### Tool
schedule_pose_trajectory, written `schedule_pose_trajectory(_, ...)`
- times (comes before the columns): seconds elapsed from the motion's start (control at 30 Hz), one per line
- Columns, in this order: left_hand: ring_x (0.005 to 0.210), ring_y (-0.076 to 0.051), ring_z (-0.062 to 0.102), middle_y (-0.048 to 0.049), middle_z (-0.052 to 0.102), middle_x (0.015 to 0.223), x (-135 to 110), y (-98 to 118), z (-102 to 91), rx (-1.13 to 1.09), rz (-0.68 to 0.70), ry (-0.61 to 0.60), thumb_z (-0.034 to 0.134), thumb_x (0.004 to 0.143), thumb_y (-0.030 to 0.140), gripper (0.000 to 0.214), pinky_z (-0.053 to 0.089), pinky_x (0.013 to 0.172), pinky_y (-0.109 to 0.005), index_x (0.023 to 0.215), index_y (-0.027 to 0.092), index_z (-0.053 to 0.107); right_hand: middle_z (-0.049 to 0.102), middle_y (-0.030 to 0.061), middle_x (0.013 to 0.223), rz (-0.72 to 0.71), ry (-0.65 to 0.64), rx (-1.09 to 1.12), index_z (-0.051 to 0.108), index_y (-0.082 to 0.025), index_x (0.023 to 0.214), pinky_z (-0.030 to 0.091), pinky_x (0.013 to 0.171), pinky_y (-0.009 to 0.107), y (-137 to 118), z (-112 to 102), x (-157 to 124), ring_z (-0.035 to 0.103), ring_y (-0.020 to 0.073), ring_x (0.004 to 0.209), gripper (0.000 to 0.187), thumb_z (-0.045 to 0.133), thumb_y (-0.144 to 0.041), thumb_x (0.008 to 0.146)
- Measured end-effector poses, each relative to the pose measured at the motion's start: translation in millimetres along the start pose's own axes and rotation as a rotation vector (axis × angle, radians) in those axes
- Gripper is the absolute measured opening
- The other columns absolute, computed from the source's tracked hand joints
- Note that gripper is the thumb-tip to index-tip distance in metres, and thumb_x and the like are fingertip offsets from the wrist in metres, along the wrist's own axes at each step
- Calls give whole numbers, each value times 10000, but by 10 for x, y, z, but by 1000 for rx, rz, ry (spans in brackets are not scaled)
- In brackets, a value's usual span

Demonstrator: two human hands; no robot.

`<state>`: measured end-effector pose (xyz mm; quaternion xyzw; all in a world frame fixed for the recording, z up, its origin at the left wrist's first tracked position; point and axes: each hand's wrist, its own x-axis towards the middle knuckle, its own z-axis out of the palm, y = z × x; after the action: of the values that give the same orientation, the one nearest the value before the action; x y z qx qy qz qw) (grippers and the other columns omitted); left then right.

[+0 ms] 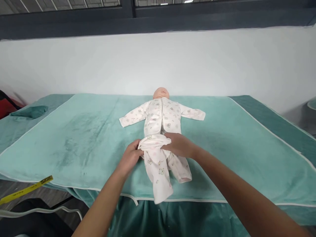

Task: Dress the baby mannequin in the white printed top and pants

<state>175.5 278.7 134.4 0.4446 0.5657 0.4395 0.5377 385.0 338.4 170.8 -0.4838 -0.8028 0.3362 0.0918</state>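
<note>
A baby doll lies on its back with its head toward the wall, dressed in a white printed jacket with both sleeves spread. Small white printed baby pants lie over its lower body, the legs pointing toward me. My left hand pinches the left end of the waistband, which is bunched or folded over. On the other side, my right hand grips the waistband's right end, just below the jacket's hem. The doll's own legs are hidden by the cloth.
The doll rests on a bed with a light green cover edged in white piping. A white wall stands behind it. At the lower left are a yellow strip and a pale cable. Something red sits at the far left.
</note>
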Motion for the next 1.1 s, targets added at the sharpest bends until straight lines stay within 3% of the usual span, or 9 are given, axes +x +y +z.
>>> schedule_pose_trajectory(0.13, 575, -147, 500, 29, 543, 632, 213, 53, 39, 26, -10, 89, 512, 641, 177, 76, 381, 510, -249, 710, 190, 540, 633, 40, 882, 53, 86, -17, 481, -217, 810, 342, 618, 278, -16, 38, 32, 558, 196, 775, 165, 536, -368, 847)
schedule_pose_trajectory(0.3, 816, -184, 584, -9, 654, 823, 474, 74, 189, 106, 223, 286, 503, 673, 157, 203, 443, 721, -283, 832, 188, 625, 599, 18, 780, 160, 213, -65, 381, -226, 746, 320, 587, 268, -41, 112, 53, 528, 173, 695, 234, 520, -373, 865)
schedule_pose_trajectory(0.4, 880, -194, 586, -23, 677, 921, 542, 14, 267, 97, 305, 323, 515, 691, 169, 226, 444, 793, -303, 884, 188, 631, 610, 24, 797, 199, 217, -86, 385, -228, 768, 325, 577, 267, -81, 96, 62, 540, 175, 696, 207, 507, -357, 875)
schedule_pose_trajectory(0.53, 822, -183, 571, -12, 656, 876, 515, -87, 238, 63, 278, 286, 579, 683, 211, 198, 448, 754, -296, 877, 185, 608, 627, 54, 847, 110, 159, -296, 452, -217, 828, 316, 568, 280, -208, -6, 87, 563, 186, 718, 75, 483, -258, 882)
schedule_pose_trajectory(0.7, 888, -196, 603, -20, 671, 943, 452, -138, 85, -200, 243, 78, 607, 686, 247, 273, 457, 765, -295, 952, 190, 621, 640, 115, 990, -77, 263, -689, 524, -196, 928, 346, 643, 319, -307, -64, 167, 568, 251, 927, 57, 488, -176, 889)
schedule_pose_trajectory(0.8, 979, -221, 613, -54, 685, 1047, 463, -153, 59, -237, 216, 61, 622, 749, 330, 259, 464, 806, -315, 967, 190, 636, 640, 108, 960, 13, 277, -637, 512, -196, 949, 344, 620, 318, -261, -9, 227, 579, 240, 867, 56, 485, -228, 912)
schedule_pose_trajectory(0.97, 1216, -263, 531, -81, 485, 1448, 505, -157, 98, -253, 247, 225, 662, 779, 396, 221, 471, 870, -324, 857, 192, 630, 630, 78, 947, 105, 348, -482, 484, -217, 929, 324, 589, 302, -187, 159, 263, 577, 217, 818, 39, 475, -250, 911)
schedule_pose_trajectory(1.1, 1034, -231, 625, -97, 628, 1275, 559, -107, 65, -309, 232, 244, 633, 770, 309, 236, 492, 835, -351, 976, 194, 647, 632, 67, 1001, 89, 383, -347, 510, -221, 968, 372, 672, 312, -166, 205, 198, 565, 241, 943, 99, 493, -235, 872)
